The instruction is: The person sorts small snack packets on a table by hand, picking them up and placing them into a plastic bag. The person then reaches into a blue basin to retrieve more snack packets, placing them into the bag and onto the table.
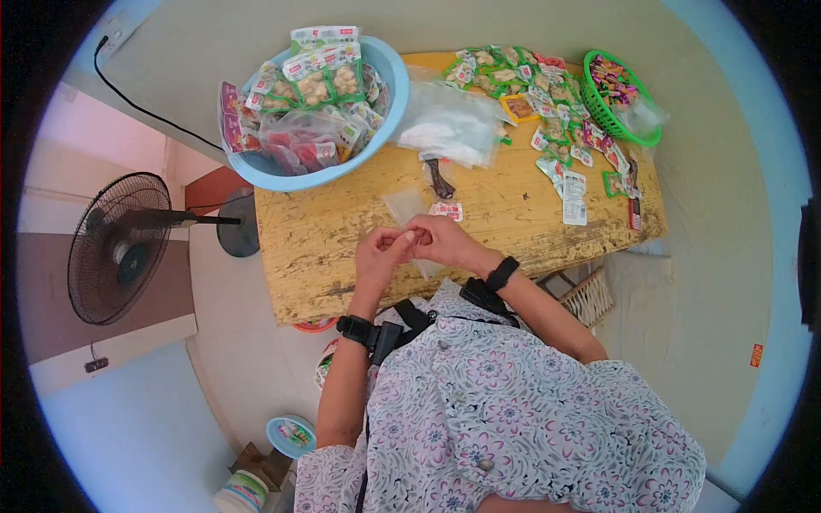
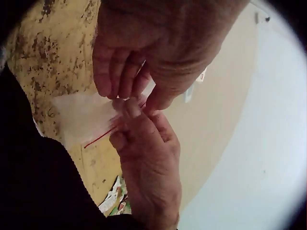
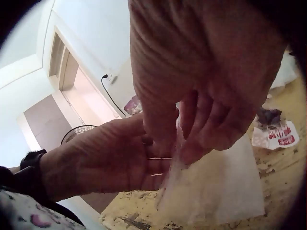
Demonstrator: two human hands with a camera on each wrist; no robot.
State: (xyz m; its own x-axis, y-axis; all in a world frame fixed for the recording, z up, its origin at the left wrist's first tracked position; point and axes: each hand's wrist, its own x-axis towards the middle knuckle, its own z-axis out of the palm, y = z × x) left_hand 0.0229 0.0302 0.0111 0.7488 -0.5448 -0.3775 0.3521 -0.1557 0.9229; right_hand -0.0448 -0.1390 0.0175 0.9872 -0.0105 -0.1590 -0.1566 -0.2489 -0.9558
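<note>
A small clear plastic bag [image 1: 404,203] with a red line along its edge hangs between the two hands over the table's front part. My left hand [image 1: 376,261] pinches the gathered edge of this bag [image 2: 81,117]. Facing it, my right hand [image 1: 451,243] pinches the same edge, its fingertips against the left ones. In the right wrist view the bag [image 3: 218,187] spreads below my right hand [image 3: 206,72], with the left palm [image 3: 105,158] beside it. Fingers hide part of the edge. A dark packet [image 1: 440,179] with a red-and-white label lies just beyond the bag.
A blue basin [image 1: 389,137] heaped with snack packets stands at the back left. Clear bags [image 1: 453,128] lie beside it. Scattered packets [image 1: 556,128] and a green basket [image 1: 605,114] occupy the right side. A fan [image 1: 120,248] stands left of the table [image 1: 316,248].
</note>
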